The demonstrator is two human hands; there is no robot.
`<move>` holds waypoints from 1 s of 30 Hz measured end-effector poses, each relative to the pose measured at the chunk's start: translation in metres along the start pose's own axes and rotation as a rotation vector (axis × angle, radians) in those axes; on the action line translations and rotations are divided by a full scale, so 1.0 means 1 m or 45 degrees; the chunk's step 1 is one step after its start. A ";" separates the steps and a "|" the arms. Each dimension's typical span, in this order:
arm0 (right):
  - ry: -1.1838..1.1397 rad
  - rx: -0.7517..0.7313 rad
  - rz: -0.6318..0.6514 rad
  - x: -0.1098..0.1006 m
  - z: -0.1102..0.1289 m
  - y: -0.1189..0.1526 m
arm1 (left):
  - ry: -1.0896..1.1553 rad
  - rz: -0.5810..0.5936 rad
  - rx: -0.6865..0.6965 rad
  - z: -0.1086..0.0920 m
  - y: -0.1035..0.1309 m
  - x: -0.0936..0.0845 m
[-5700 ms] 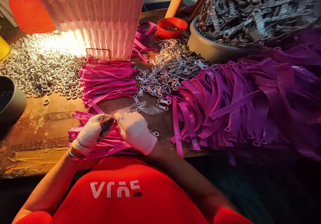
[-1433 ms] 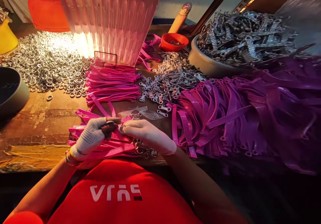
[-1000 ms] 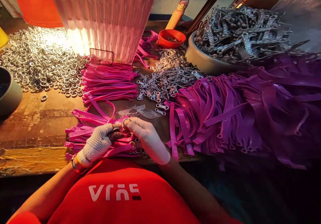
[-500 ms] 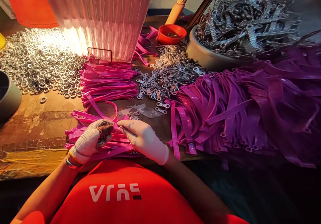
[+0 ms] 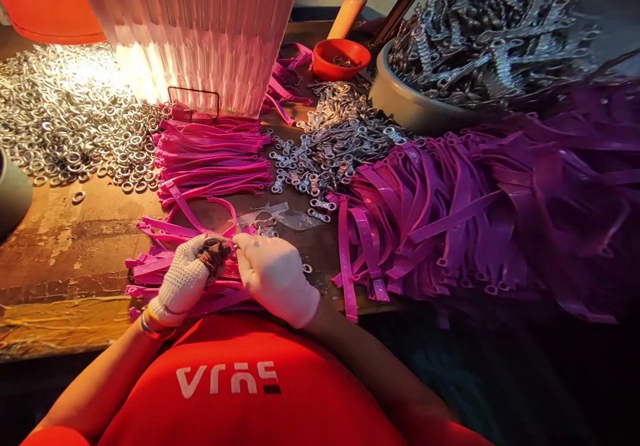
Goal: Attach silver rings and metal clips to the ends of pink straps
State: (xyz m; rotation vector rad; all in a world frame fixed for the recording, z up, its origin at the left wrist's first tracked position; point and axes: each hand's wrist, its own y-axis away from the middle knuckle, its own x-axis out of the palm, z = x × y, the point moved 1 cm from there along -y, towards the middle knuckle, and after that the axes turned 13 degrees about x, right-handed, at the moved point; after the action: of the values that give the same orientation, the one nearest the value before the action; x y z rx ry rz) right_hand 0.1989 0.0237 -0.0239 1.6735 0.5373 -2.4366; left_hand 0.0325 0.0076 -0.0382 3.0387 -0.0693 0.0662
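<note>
The gloved left hand (image 5: 185,276) and gloved right hand (image 5: 277,276) meet, each one's fingers pinched together; whatever they grip is too small to tell. Glossy pink straps (image 5: 150,266) lie right beneath them, one curling up behind the fingertips. Beyond, shiny metal rings (image 5: 75,133) and double-eyed links (image 5: 335,146) heap on scuffed wood (image 5: 65,239).

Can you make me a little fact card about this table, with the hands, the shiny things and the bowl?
Left hand: dotted glove, brownish fingertips
Right hand: pale glove, fingertips close to the left's
Between fingertips: too small to tell
Under hands: pink straps
Left side: metal rings, brightly lit
Middle: short metal links
Right side: magenta straps, heaped
Bowl: red, small pieces inside
</note>
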 end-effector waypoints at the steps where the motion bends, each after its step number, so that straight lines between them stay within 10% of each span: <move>1: 0.021 0.012 -0.035 0.000 0.001 0.001 | -0.025 -0.042 0.052 0.000 0.001 0.001; 12: 0.028 0.127 -0.196 0.008 -0.001 -0.009 | -0.710 -0.013 0.538 0.001 -0.005 0.003; 23: 0.179 0.103 0.515 -0.015 -0.004 -0.018 | -0.458 0.133 0.229 -0.002 0.000 0.001; 30: 0.395 -0.269 0.419 -0.002 -0.013 -0.012 | -0.547 0.226 0.300 0.007 -0.002 0.001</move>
State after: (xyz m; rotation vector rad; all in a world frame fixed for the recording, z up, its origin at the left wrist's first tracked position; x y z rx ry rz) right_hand 0.2069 0.0395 -0.0234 1.8848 0.4884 -1.8410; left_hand 0.0343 0.0089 -0.0449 3.2098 -0.3888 -0.6064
